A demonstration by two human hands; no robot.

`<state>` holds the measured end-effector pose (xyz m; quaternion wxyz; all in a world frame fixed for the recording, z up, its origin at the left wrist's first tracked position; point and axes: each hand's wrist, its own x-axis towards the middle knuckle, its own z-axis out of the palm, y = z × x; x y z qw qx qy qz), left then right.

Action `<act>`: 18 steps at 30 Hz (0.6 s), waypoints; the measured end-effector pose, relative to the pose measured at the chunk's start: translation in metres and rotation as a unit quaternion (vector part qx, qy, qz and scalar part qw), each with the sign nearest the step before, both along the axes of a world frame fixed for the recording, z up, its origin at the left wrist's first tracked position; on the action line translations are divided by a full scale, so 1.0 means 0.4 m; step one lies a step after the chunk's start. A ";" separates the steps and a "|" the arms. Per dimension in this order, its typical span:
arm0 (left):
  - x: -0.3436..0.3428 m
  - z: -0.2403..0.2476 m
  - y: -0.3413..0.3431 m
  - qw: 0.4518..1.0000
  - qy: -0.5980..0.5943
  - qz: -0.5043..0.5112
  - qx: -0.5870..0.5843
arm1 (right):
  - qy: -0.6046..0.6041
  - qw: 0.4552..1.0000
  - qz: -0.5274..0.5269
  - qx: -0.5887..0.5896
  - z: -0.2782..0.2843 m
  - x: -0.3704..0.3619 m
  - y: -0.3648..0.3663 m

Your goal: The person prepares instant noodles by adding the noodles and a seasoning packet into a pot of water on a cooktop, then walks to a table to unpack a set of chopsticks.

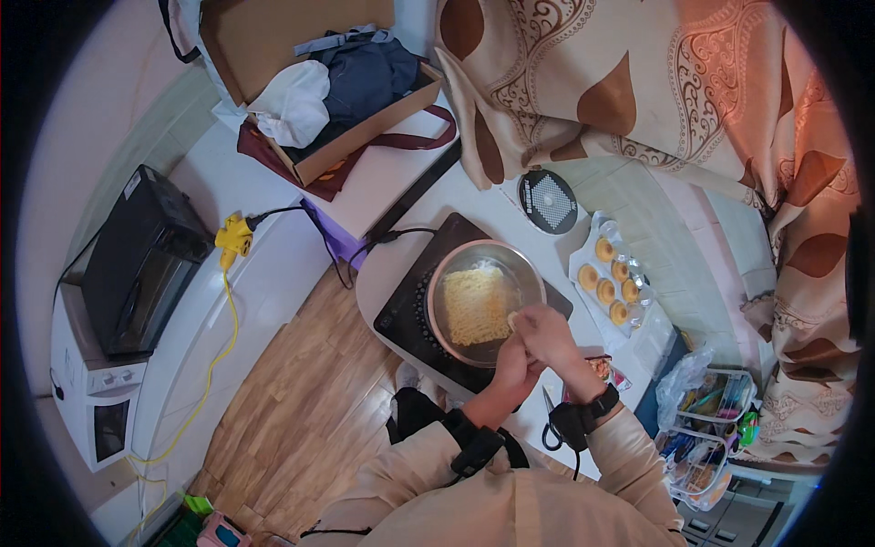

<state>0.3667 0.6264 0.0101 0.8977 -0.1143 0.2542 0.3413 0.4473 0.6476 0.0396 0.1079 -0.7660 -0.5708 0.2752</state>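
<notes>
White table spreads around the pot, which sits on a black cooker with a square block of noodles inside. Both hands meet at the pot's near right rim: the right hand has its fingers bunched, perhaps pinching something small and pale, and the left hand sits just beneath; I cannot tell what either holds. Scissors and a red packet lie nearer than the pot; cakes are to its right, a dotted disc beyond it. The noodles should be light, brittle where dry, soft and slippery where wet, so best lifted by their edges; the pot, probably smooth and heavier, wants opposite sides of its rim held, shielded if hot.
</notes>
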 end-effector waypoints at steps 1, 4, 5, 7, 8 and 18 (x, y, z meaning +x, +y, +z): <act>0.000 0.003 0.000 1.000 0.001 0.001 0.000 | -0.041 0.999 0.015 0.004 0.008 -0.003 0.004; -0.001 0.000 -0.003 0.998 -0.032 -0.022 -0.049 | -0.115 0.992 0.031 0.027 0.023 -0.012 0.005; -0.005 -0.016 -0.007 0.998 -0.043 -0.038 0.014 | -0.149 0.987 0.031 0.046 0.028 -0.013 0.003; -0.011 -0.034 -0.007 0.994 -0.053 -0.054 0.077 | -0.141 0.989 0.048 0.018 0.035 -0.006 -0.004; -0.014 -0.038 -0.005 0.996 -0.053 -0.048 0.061 | -0.132 0.989 0.067 -0.012 0.039 -0.005 -0.007; -0.014 -0.019 -0.022 0.998 0.008 -0.055 0.028 | 0.350 0.910 -0.178 -0.134 0.003 -0.008 -0.067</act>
